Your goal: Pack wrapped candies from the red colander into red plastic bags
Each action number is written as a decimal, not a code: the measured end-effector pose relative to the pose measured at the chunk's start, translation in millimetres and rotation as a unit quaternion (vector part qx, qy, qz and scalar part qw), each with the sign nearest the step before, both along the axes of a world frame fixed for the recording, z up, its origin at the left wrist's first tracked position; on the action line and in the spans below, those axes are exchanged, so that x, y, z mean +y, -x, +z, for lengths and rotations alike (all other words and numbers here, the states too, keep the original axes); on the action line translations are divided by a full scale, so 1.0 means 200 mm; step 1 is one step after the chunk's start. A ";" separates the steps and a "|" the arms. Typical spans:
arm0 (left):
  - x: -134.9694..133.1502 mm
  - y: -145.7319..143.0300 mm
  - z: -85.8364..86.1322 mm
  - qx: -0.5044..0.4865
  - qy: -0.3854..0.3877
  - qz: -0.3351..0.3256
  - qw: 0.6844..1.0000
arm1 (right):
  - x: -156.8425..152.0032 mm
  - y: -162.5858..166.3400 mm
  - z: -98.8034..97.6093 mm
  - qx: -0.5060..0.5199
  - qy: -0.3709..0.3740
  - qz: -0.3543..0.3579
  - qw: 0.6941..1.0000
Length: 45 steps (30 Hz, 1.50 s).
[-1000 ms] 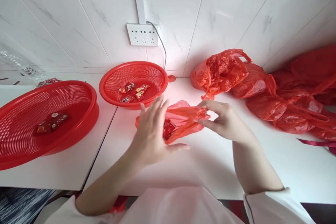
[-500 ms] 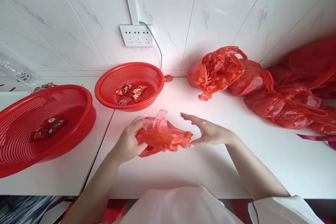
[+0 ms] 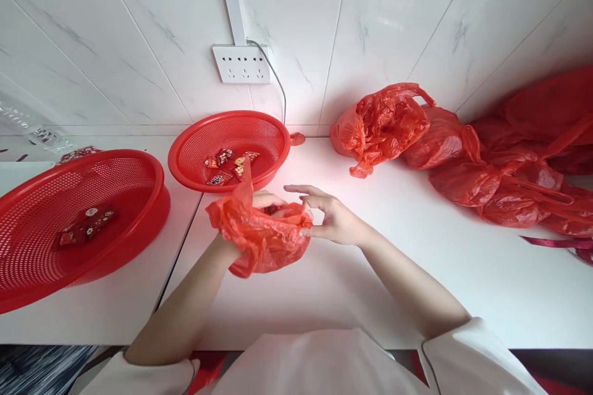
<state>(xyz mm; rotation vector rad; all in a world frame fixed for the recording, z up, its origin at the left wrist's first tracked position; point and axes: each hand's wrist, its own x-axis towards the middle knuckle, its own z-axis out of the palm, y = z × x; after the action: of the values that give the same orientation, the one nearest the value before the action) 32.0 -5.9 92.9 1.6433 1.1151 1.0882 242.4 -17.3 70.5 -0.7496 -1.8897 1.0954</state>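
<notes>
A thin, crumpled red plastic bag [image 3: 266, 244] is lifted above the white table in front of me. My left hand [image 3: 266, 199] is mostly covered by the bag, which drapes over the wrist; a little of the hand shows at the bag's mouth, and how its fingers are placed is hidden. At the bag's right edge is my right hand [image 3: 331, 217], its thumb touching the plastic and its other fingers stretched out and apart above the rim. Just beyond the bag stands a round red mesh basket [image 3: 185, 176] with several small wrapped packets [image 3: 225, 159] in it.
A larger red basket [image 3: 152, 191] with dark red packets [image 3: 90, 225] stands at left. Several filled red bags [image 3: 463, 182] crowd the right side, one bulky bag [image 3: 380, 126] against the tiled wall. A power strip [image 3: 241, 63] hangs on the wall; dark red ribbon [image 3: 551, 242] lies far right.
My left hand has gone from gripping the bag's outer left side to being mostly covered by it. The bag has opened out and shifted left; my right hand has followed it leftward.
</notes>
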 end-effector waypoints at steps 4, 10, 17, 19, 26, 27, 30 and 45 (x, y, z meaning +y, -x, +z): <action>-0.01 -0.03 0.06 0.044 0.003 -0.097 0.994 | 0.06 0.11 -0.09 0.131 0.129 -0.055 0.982; -0.01 0.22 -0.07 0.015 -0.029 -0.049 0.998 | 0.12 0.07 -0.30 0.270 0.341 -0.137 0.890; -0.11 0.39 -0.21 0.086 0.016 -0.157 0.984 | 0.12 0.09 -0.34 0.300 0.357 -0.159 0.870; -0.12 0.39 -0.22 0.100 0.016 -0.172 0.980 | 0.10 0.11 -0.31 0.315 0.322 -0.131 0.883; -0.06 0.23 -0.30 0.020 0.109 -0.081 0.991 | 0.07 0.17 -0.24 0.194 0.310 -0.075 0.928; -0.05 0.20 -0.32 -0.020 0.108 -0.033 0.993 | 0.07 0.18 -0.24 0.210 0.325 -0.084 0.918; -0.02 0.17 -0.35 -0.197 0.119 0.116 0.966 | 0.08 0.20 -0.26 0.290 0.392 -0.092 0.868; 0.02 0.14 -0.16 -0.364 0.351 -0.202 0.839 | 0.18 0.19 -0.22 0.365 0.391 -0.123 0.836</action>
<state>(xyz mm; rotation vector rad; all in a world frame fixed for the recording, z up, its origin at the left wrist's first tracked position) 4.8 -1.7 61.6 0.7063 0.5067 0.7653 204.4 19.2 27.3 -0.8048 -0.6434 1.6907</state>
